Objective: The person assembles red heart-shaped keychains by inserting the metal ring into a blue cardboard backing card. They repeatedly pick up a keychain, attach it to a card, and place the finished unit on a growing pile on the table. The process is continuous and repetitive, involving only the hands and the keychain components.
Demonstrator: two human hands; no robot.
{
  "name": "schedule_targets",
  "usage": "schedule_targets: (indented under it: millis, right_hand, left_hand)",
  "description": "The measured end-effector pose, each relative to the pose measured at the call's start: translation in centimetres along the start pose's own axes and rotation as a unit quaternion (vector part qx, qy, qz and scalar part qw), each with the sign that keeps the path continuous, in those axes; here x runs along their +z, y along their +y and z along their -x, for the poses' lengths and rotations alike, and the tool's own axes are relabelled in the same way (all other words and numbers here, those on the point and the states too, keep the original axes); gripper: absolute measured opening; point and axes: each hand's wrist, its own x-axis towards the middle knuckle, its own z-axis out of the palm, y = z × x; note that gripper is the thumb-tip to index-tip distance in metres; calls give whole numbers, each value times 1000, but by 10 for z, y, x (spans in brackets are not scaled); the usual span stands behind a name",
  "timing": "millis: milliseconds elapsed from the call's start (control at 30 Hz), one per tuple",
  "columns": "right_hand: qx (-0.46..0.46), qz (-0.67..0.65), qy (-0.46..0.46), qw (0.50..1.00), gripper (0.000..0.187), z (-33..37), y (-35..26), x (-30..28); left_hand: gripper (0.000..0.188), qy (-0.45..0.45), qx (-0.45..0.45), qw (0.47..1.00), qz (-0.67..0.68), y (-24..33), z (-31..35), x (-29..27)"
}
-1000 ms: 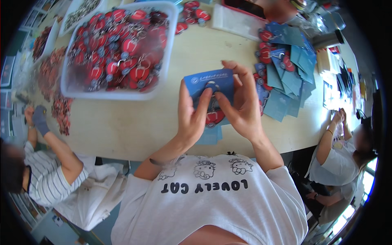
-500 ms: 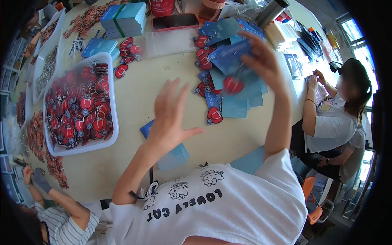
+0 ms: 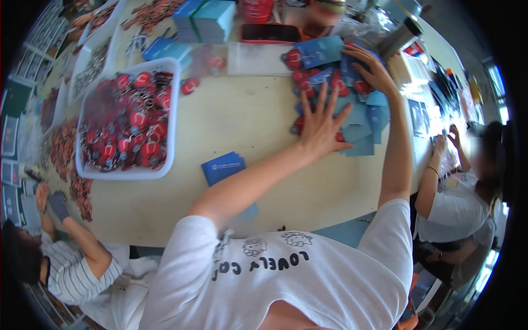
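Note:
My left hand (image 3: 319, 125) lies spread over the near left side of a pile of blue cards (image 3: 360, 124) and red keychains (image 3: 304, 82). Its fingers are apart, with nothing held between them. At the far right of that pile my right hand (image 3: 374, 69) rests with its fingers stretched out over the cards. The cards overlap loosely, and red keychains with metal rings lie on and among them. What is beneath both palms is hidden. A small stack of blue cards (image 3: 224, 166) sits nearer to me, left of the pile, partly under my left forearm.
A white bin (image 3: 172, 118) full of red keychains stands at left. Banded blue cards (image 3: 212, 22), a phone (image 3: 270, 33), and a clear plastic sheet (image 3: 256, 59) lie at the back. A steel flask (image 3: 404, 36) is back right. One person sits on each side.
My right hand has set the card and red keychain down on the pile. My left hand has moved right and forward onto the pile. The view has shifted.

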Motion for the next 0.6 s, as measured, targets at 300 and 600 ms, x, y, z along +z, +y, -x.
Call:
schedule_targets:
  millis: [300, 600]
  right_hand:
    - [-51, -62, 75, 994, 30, -101, -129, 5]
    - [12, 118, 50, 992, 78, -209, -209, 222]
  left_hand:
    - [103, 18, 5, 1000, -3, -7, 4, -2]
    - [76, 23, 107, 994, -11, 7, 27, -12]
